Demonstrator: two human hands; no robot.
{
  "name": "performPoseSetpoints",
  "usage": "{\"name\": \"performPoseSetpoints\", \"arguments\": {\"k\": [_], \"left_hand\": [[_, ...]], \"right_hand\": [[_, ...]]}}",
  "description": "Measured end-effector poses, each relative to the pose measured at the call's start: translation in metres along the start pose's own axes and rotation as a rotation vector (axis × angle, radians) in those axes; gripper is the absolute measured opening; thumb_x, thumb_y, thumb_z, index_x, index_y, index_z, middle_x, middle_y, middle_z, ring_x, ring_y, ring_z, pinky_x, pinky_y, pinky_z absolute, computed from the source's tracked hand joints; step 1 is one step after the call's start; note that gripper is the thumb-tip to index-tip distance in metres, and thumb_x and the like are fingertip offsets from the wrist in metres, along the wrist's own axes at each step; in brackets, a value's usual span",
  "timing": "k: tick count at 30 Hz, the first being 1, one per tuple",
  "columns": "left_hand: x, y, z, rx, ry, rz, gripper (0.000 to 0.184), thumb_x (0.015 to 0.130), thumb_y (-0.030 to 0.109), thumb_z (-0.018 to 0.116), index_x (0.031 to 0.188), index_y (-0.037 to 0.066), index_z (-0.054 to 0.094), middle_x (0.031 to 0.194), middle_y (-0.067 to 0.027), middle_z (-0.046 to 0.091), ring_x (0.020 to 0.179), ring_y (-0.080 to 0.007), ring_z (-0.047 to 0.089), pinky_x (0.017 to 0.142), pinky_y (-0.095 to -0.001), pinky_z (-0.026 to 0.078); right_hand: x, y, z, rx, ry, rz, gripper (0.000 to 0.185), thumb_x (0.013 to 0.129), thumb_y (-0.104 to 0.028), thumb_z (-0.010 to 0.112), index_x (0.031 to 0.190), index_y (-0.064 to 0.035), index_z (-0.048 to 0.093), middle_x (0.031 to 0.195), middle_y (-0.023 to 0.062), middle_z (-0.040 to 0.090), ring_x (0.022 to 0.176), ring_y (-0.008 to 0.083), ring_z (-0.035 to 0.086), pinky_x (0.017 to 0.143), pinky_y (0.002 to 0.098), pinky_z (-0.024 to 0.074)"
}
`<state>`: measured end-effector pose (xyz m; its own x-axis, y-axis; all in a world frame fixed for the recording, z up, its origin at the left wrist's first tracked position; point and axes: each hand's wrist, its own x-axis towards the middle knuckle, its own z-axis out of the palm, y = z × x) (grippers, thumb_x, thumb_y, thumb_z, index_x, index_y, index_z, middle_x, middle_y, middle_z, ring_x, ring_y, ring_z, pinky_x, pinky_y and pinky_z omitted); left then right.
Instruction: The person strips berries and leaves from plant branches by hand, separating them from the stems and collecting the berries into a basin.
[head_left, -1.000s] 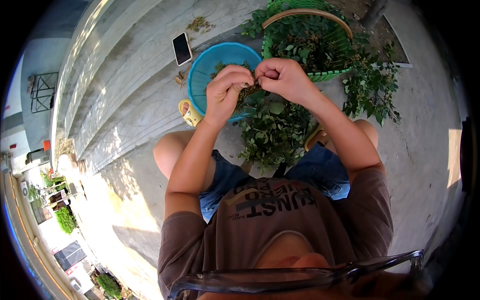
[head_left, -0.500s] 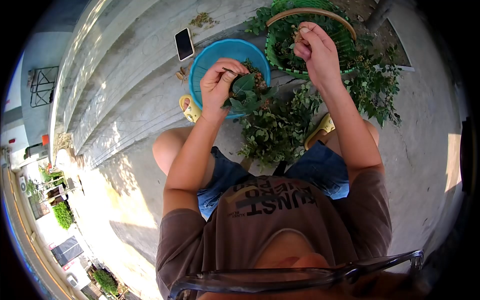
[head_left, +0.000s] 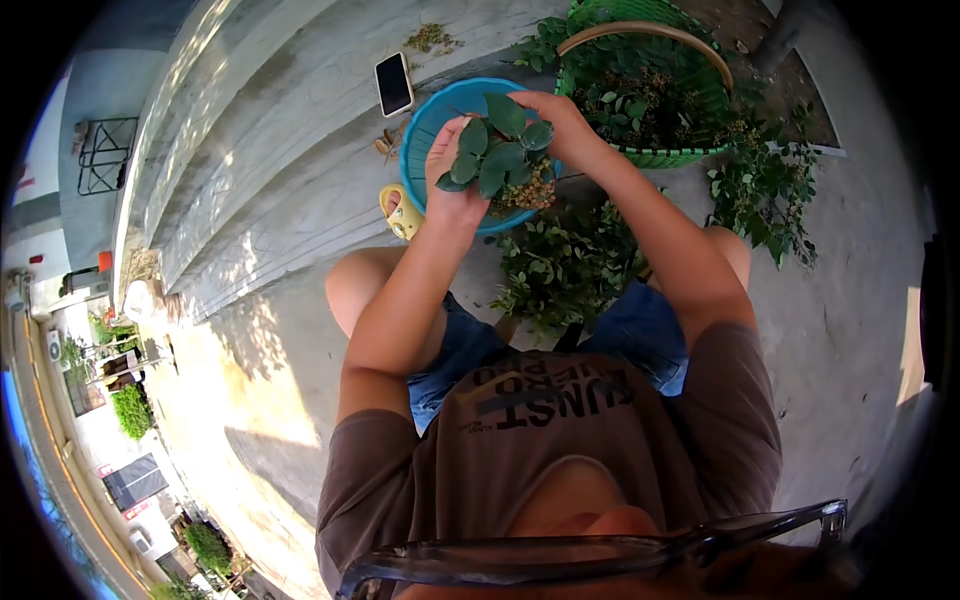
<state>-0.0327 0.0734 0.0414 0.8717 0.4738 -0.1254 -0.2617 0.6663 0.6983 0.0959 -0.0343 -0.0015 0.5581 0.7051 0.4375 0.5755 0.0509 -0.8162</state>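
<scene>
Over the blue basin (head_left: 418, 160), my left hand (head_left: 452, 175) is closed on a leafy sprig (head_left: 503, 158) with broad green leaves. My right hand (head_left: 560, 122) meets the same sprig from the other side, its fingers bent in at the upper leaves and its fingertips partly hidden. A cluster of small yellow-brown berries (head_left: 533, 190) shows just under the leaves, near the basin's rim; whether it hangs from the sprig or lies in the basin I cannot tell.
A green woven basket (head_left: 650, 157) with a brown handle holds leafy, berried branches. More cut branches (head_left: 565, 265) lie between my feet and others (head_left: 770, 195) right of the basket. A phone (head_left: 394, 84) and a small berry pile (head_left: 430, 38) rest on the concrete step.
My right hand has come down and left from above the green basket to the sprig in my left hand. The leaves now stand higher between both hands. The view has shifted slightly.
</scene>
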Motion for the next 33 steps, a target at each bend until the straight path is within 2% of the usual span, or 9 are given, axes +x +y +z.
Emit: {"name": "performPoseSetpoints", "arguments": {"k": [4,8,10,12,18,21,25,29,33], "left_hand": [[0.003,-0.003,-0.003,0.088,0.12,0.012,0.006,0.089,0.008,0.057,0.088,0.003,0.059,0.085,-0.0082,0.064,0.074,-0.0168,0.063,0.071,-0.0296,0.055],[0.008,-0.006,-0.004,0.096,0.156,0.025,0.005,0.088,0.008,0.059,0.086,0.003,0.059,0.08,-0.0072,0.064,0.073,-0.0162,0.063,0.067,-0.0288,0.054],[0.011,-0.009,-0.005,0.159,0.168,-0.006,0.005,0.087,0.007,0.06,0.085,0.003,0.06,0.078,-0.007,0.064,0.072,-0.0156,0.063,0.062,-0.028,0.05],[0.014,-0.012,-0.002,0.197,0.205,-0.027,0.004,0.086,0.006,0.062,0.084,0.003,0.06,0.077,-0.0069,0.063,0.071,-0.0161,0.063,0.06,-0.0274,0.047],[0.013,-0.017,0.01,0.269,0.161,-0.126,0.007,0.084,0.008,0.065,0.083,0.003,0.059,0.081,-0.0073,0.064,0.075,-0.0199,0.066,0.065,-0.0292,0.052],[0.011,-0.02,0.013,0.264,0.162,-0.176,0.009,0.084,0.01,0.066,0.085,0.003,0.06,0.081,-0.0074,0.064,0.076,-0.0197,0.066,0.067,-0.0292,0.053],[0.009,-0.022,0.013,0.227,0.067,-0.246,0.01,0.085,0.011,0.066,0.084,0.002,0.061,0.078,-0.0074,0.063,0.074,-0.0188,0.066,0.067,-0.0288,0.053],[0.008,-0.023,0.015,0.253,0.017,-0.229,0.013,0.087,0.015,0.064,0.084,0.003,0.061,0.079,-0.0048,0.064,0.069,-0.0167,0.064,0.065,-0.0283,0.053],[0.009,-0.017,0.006,0.409,-0.039,-0.268,0.022,0.09,0.023,0.06,0.083,0.003,0.061,0.078,-0.0046,0.064,0.067,-0.0135,0.062,0.061,-0.0284,0.051]], "right_hand": [[-0.006,-0.011,-0.034,0.443,0.23,0.173,0.014,0.091,-0.016,0.058,0.096,-0.0034,0.062,0.082,0.0035,0.064,0.082,0.0131,0.062,0.072,0.0282,0.048],[-0.027,-0.046,-0.067,0.591,0.298,-0.009,0.014,0.091,-0.019,0.059,0.088,-0.0049,0.058,0.081,0.0009,0.058,0.071,0.0083,0.05,0.066,0.023,0.0407],[-0.04,-0.063,-0.075,0.328,0.118,-0.18,0.017,0.083,-0.017,0.069,0.086,-0.0048,0.057,0.084,0.002,0.056,0.07,0.0098,0.049,0.063,0.0241,0.0406],[-0.049,-0.091,-0.075,-0.048,-0.003,-0.23,0.034,0.067,-0.016,0.079,0.091,-0.0045,0.058,0.091,0.0061,0.055,0.08,0.0196,0.055,0.07,0.0293,0.0461],[-0.064,-0.079,-0.073,-0.271,0.075,-0.119,0.035,0.067,-0.004,0.076,0.098,-0.0058,0.06,0.098,0.0065,0.056,0.086,0.0207,0.057,0.074,0.0314,0.0493],[-0.067,-0.062,-0.085,-0.003,0.044,0.033,0.033,0.073,0.007,0.068,0.102,-0.0046,0.06,0.101,0.0042,0.055,0.088,0.0116,0.055,0.068,0.0226,0.0484],[-0.073,-0.048,-0.093,0.25,0.078,0.164,0.029,0.077,0.009,0.062,0.103,-0.0031,0.059,0.1,-0.0006,0.054,0.089,0.0071,0.052,0.073,0.0197,0.0482],[-0.077,-0.045,-0.101,0.553,0.082,0.229,0.026,0.079,0.011,0.059,0.101,-0.0023,0.057,0.099,-0.0006,0.053,0.091,0.007,0.052,0.077,0.0216,0.0478],[-0.077,-0.055,-0.111,0.597,0.102,0.281,0.025,0.078,0.01,0.06,0.099,-0.003,0.056,0.096,-0.0003,0.053,0.087,0.0082,0.053,0.074,0.0237,0.0486]]}}
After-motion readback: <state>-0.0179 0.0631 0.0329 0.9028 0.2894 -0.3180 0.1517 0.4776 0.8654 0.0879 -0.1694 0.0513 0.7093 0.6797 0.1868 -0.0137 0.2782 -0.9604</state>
